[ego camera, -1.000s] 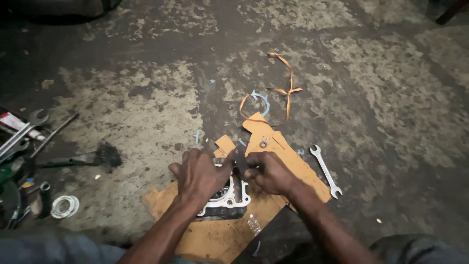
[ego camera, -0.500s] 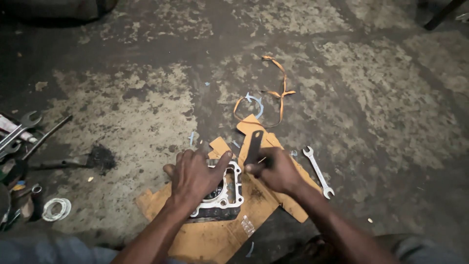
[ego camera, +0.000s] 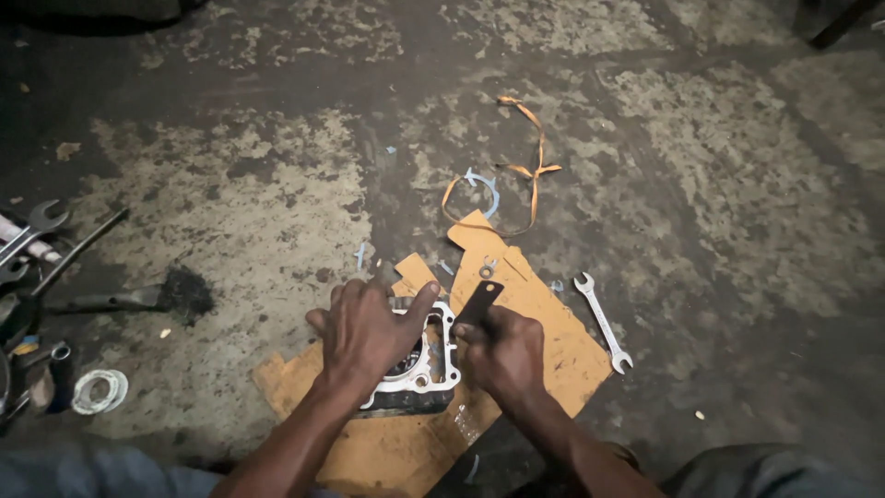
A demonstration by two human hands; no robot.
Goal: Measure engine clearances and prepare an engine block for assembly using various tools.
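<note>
Floor (ego camera: 230,212): stained concrete, oily.
Cardboard (ego camera: 544,323): orange sheet under the work.
Cylinder block (ego camera: 419,373): metal, lying on the cardboard, top face up.
Left hand (ego camera: 364,332): spread flat over the block, fingers apart, pinning it down.
Right hand (ego camera: 507,355): fingers clamped on a scraper (ego camera: 479,302), dark flat blade angled at the block's right edge.
Wrench (ego camera: 602,320): lying off to the right, apart from the hands.
Step, as judged: scraping the mating face. Next stroke needs a low blade angle and a steady block.

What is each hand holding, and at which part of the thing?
The right hand grips a flat dark blade by its lower end. The left hand presses on top of the metal engine part.
</note>
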